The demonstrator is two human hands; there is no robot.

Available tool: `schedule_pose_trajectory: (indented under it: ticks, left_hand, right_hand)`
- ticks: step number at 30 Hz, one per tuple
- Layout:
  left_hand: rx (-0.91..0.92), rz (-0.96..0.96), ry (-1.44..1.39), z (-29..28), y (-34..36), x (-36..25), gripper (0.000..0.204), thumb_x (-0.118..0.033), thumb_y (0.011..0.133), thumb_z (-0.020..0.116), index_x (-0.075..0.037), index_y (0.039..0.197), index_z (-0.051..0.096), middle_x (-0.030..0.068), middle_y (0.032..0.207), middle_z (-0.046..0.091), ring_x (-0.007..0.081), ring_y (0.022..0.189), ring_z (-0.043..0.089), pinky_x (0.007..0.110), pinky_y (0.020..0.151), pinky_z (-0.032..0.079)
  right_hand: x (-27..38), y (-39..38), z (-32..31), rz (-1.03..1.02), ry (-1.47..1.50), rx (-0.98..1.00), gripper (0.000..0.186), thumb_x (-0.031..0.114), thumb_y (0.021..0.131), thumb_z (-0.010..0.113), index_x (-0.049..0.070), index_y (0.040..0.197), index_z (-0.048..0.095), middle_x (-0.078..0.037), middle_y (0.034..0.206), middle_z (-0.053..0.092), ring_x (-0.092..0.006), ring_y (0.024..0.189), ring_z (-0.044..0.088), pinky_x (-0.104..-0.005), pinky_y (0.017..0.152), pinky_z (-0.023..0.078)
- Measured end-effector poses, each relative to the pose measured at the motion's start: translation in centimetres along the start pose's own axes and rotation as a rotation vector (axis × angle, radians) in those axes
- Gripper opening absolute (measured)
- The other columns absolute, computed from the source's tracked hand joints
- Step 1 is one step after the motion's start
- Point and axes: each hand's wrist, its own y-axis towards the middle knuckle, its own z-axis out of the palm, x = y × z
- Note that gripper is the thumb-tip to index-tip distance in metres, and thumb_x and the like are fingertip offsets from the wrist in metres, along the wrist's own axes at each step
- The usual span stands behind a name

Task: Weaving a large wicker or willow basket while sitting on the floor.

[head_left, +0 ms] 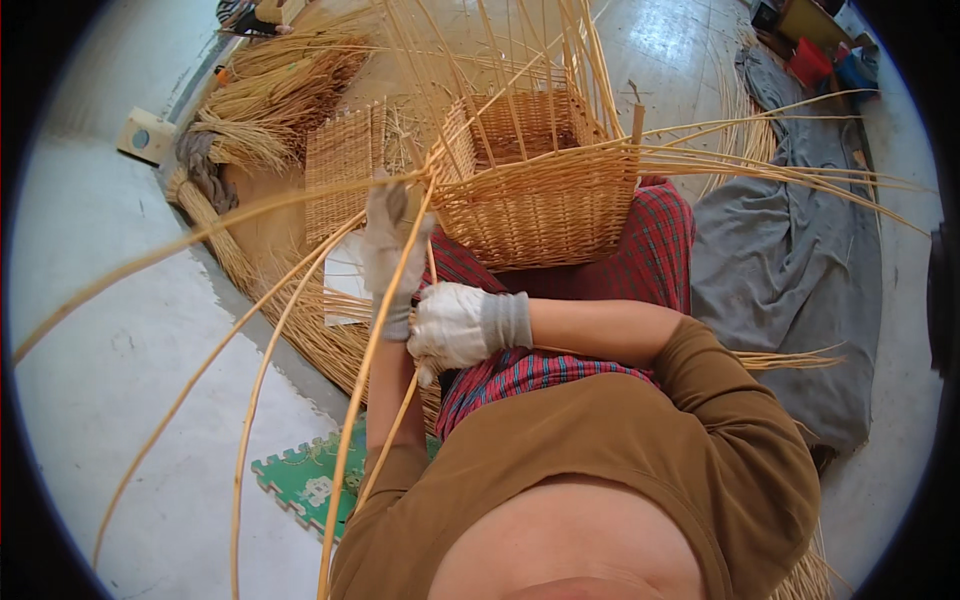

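On the person's checked lap, toward its far edge, sits 1 woven basket, tilted slightly, with many upright stakes rising from its rim and a loose spray of rods fanning out past its right front corner. At least 5 long rods sweep past the hands toward the person's left and lower body. There are 2 gloved hands. The left hand, blurred, reaches up with its forearm nearly straight to the basket's left front corner, beside the rods; whether its fingers are apart or clamped I cannot tell. The right forearm crosses the waist, and the right hand is curled just beside the left wrist; a thin rod shows above and below it, but I cannot tell whether the fingers grip it. Inside the basket, brownish woven walls show. Left of the lap, the floor carries 1 flat woven panel, heaped stalks and 1 green mat; right of it lies grey cloth, with 1 red tub beyond its far end, contents too small to tell.
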Motion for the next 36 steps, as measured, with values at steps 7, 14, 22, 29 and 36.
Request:
schedule_pose_trajectory:
  ticks: [7,14,22,29,36]
  left_hand:
    - [-0.025,-0.313,-0.412,-0.3,4.8,3.1,0.026,-0.026,0.106,0.061,-0.001,0.111,0.069,-0.0003,0.074,0.062,0.0078,0.068,0.060,0.026,0.069,0.055]
    - [-0.297,-0.134,-0.574,0.9,-2.8,5.5,0.028,-0.029,0.106,0.062,-0.001,0.108,0.066,0.0032,0.084,0.061,0.0141,0.082,0.062,0.032,0.080,0.055]
    - [-0.178,-0.598,-0.662,6.7,0.5,9.7,0.079,0.006,0.078,0.085,-0.007,0.145,0.044,0.0095,0.130,0.057,0.0188,0.113,0.062,0.028,0.088,0.062]
    - [0.255,-0.339,-0.475,5.7,3.7,12.2,0.070,-0.013,0.081,0.088,-0.009,0.136,0.046,0.0097,0.116,0.059,0.0189,0.088,0.070,0.032,0.083,0.062]
    - [0.223,-0.304,-0.464,6.5,3.0,12.9,0.072,-0.023,0.079,0.091,-0.008,0.133,0.046,0.0093,0.120,0.054,0.0185,0.090,0.069,0.032,0.085,0.063]
  right_hand:
    - [-2.5,-9.1,-5.2,0.260,0.261,-0.429,0.029,0.034,0.085,0.077,0.009,0.076,0.067,-0.013,0.074,0.069,-0.0367,0.071,0.067,-0.0447,0.070,0.054]
    - [-15.7,-13.2,-7.4,0.344,1.160,-1.217,0.046,0.043,0.112,0.041,0.008,0.088,0.060,0.004,0.063,0.037,-0.0126,0.057,0.043,-0.0365,0.070,0.054]
    - [-14.2,-16.1,-7.1,0.844,0.474,-1.057,0.016,0.008,0.101,0.067,0.005,0.116,0.070,0.000,0.095,0.072,-0.0085,0.086,0.065,-0.0242,0.081,0.055]
    - [-14.6,-15.5,-6.0,0.854,0.432,-1.146,0.013,0.005,0.100,0.067,0.003,0.112,0.072,-0.002,0.095,0.072,-0.0091,0.085,0.067,-0.0241,0.078,0.057]
    - [-11.4,-13.0,-7.2,0.971,0.197,-1.127,0.013,0.002,0.099,0.067,0.002,0.110,0.073,-0.004,0.093,0.073,-0.0136,0.084,0.070,-0.0267,0.077,0.058]
